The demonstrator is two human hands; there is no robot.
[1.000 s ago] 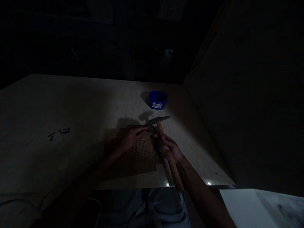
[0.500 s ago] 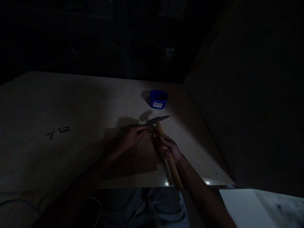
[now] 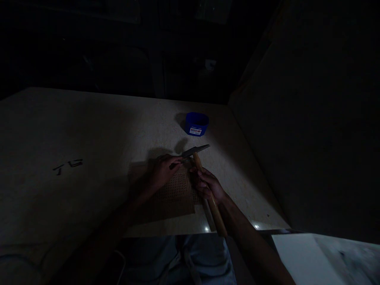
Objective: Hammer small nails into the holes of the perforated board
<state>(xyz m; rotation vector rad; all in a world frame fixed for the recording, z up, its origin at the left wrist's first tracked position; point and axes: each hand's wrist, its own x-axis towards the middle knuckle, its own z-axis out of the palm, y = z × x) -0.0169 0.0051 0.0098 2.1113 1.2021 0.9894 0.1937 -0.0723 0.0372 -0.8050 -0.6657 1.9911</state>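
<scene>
My right hand is wrapped round the wooden handle of a hammer. Its dark metal head is tilted over the far edge of a brown cardboard piece, which carries a grid of small holes. Beside the hammer head, the fingers of my left hand are pinched together at the cardboard's far edge. What they hold, if anything, is too dark to make out.
A blue plastic tub with a white label stands beyond the hammer on the pale table. Several dark nail-like pieces lie at the left. A dark upright panel borders the right side.
The view has shifted slightly, so the table things appear a little further left. Both hands keep their hold, and the hammer head stays close to the left fingers.
</scene>
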